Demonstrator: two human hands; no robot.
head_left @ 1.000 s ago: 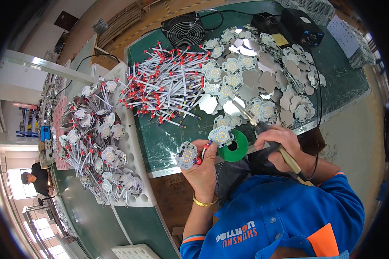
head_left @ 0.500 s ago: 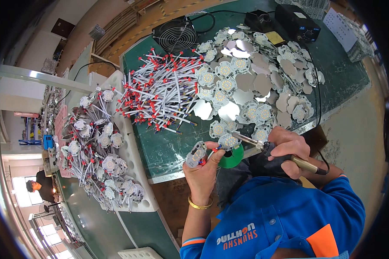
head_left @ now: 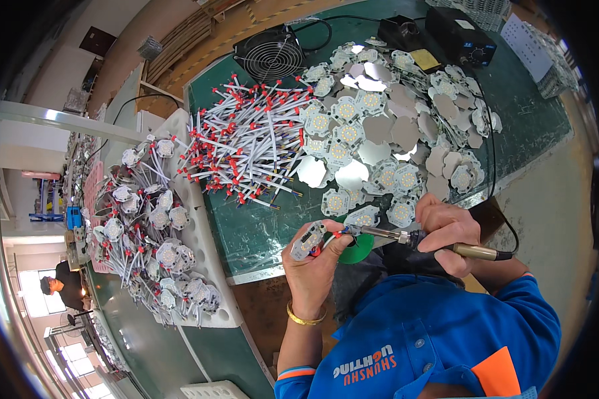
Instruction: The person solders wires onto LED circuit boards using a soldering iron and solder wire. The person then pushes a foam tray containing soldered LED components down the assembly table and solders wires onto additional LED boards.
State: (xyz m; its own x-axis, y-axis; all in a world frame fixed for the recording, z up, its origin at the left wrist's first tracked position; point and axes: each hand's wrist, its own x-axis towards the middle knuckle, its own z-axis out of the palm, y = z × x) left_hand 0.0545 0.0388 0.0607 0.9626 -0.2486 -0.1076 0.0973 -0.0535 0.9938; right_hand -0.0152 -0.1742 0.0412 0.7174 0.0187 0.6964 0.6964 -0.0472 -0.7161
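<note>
My left hand (head_left: 311,276) is closed on an LED board (head_left: 307,241), pinching a short wire with red ends between thumb and fingers. In my right hand (head_left: 448,233) is a soldering iron (head_left: 474,251), its metal tip pointing left. That tip is at the wire end beside my left thumb, over the edge of a second LED board (head_left: 363,217); whether it touches is too small to tell. A green disc (head_left: 357,250) shows below the iron, partly hidden.
Cut wires (head_left: 243,143) with red ends lie heaped beside loose LED boards (head_left: 346,133) on the green table (head_left: 526,126). Behind stand a fan (head_left: 271,56) and a soldering station (head_left: 462,38). A white foam tray (head_left: 227,316) of wired boards is at left; another person (head_left: 70,286) is farther off.
The soldering iron's tip has moved left and down, closer to my left thumb. The second LED board looks more tilted now. My left hand has shifted only slightly.
</note>
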